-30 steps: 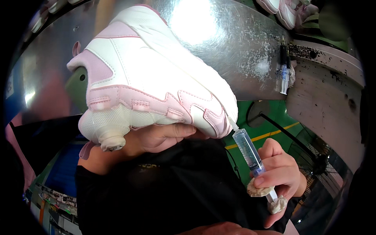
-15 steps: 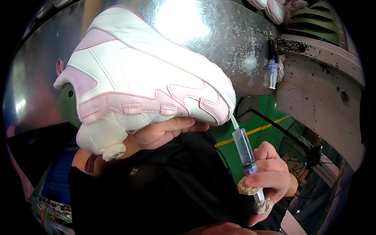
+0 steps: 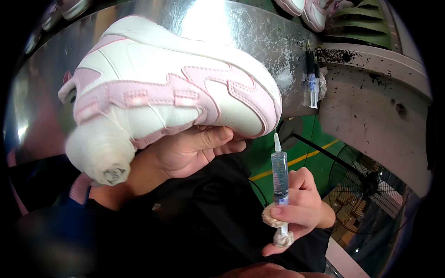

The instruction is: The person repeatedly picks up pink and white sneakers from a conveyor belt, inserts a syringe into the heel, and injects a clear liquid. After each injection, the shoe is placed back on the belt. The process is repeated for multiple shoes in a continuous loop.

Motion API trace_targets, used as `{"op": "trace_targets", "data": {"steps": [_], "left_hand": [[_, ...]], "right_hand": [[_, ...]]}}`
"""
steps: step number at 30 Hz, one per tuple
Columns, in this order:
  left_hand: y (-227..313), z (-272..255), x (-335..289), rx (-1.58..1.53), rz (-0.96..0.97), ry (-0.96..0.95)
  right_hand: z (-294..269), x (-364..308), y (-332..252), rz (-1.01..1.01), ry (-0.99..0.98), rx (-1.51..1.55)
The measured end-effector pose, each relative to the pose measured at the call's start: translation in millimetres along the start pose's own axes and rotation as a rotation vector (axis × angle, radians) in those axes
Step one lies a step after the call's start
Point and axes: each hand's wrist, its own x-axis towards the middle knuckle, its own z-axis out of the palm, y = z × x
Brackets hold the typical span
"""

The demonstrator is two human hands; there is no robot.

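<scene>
A white and pink sneaker point(image 3: 153, 60) lies on its side in the air, sole upward and toe to the right. My left hand point(image 3: 185, 150) grips it from below by the upper, with several fingers partly hidden behind it. A round white dial point(image 3: 113, 173) sits on the tongue side. In my right hand point(image 3: 301, 204) is a clear syringe point(image 3: 280, 173) holding clear liquid, its needle up at the edge between toe and sole. My fingers wrap the barrel at a cloth-padded flange, and my thumb is at the padded plunger end.
Behind the shoe is a shiny metal bench point(image 3: 259, 32). Syringes with dark contents point(image 3: 313, 78) lie at its right edge, beside a stained pale ledge point(image 3: 371, 106). More shoes point(image 3: 315, 14) and a green ridged piece point(image 3: 359, 25) are at far right. A black fan point(image 3: 366, 183) stands on the green floor.
The shoe has rolled so more of its laced upper and dial faces me. The syringe has shifted left and stands more upright, its needle still at the toe edge.
</scene>
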Motion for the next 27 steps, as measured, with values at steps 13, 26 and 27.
{"op": "trace_targets", "data": {"steps": [13,26,27], "left_hand": [[8,26,16,-0.012,0.054,0.076],[23,18,-101,0.04,0.202,0.418],[34,28,-118,0.099,0.289,0.489]], "right_hand": [[37,10,28,-0.232,0.179,-0.325],[25,8,112,-0.12,0.382,-0.341],[28,14,124,-0.098,0.421,-0.331]]}}
